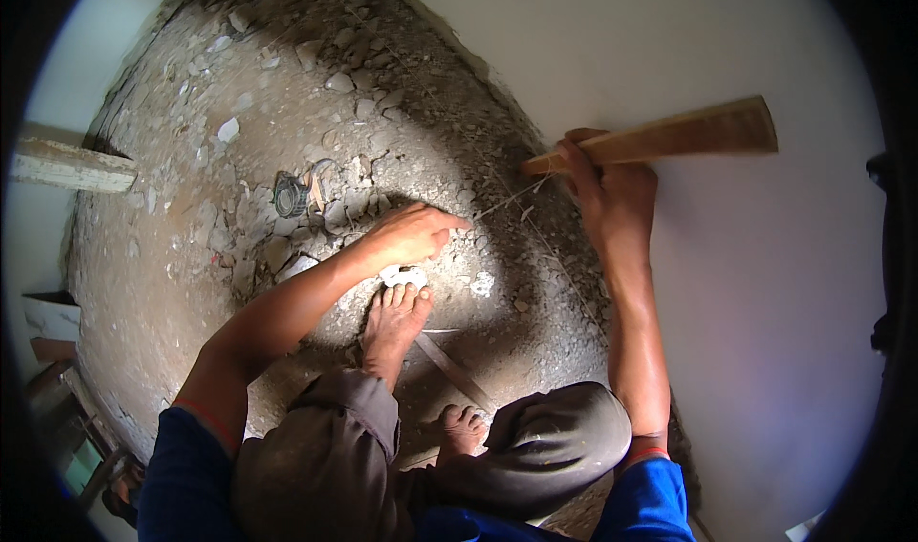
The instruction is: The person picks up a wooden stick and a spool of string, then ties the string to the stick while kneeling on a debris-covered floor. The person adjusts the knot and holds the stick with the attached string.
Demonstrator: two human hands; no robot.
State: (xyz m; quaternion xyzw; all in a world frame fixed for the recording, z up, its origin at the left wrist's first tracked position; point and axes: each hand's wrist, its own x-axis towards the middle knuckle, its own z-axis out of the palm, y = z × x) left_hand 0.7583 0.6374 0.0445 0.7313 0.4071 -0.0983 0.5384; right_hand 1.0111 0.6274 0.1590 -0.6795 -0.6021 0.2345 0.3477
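Note:
My right hand is closed round a tapered wooden piece, held against the pale wall with its wide end to the right. From the wood's narrow end a thin string runs down to my left hand. The left fingers are pinched at the string's near end, just above the rubble floor. Below that hand, a white lump lies at the toes of my bare left foot. What the wood's narrow end touches behind my right fingers is hidden.
Broken stones and chips cover the dirt floor. A dark round coil lies left of my left hand. A flat narrow strip lies between my feet. A pale beam juts in at left; the wall borders the right side.

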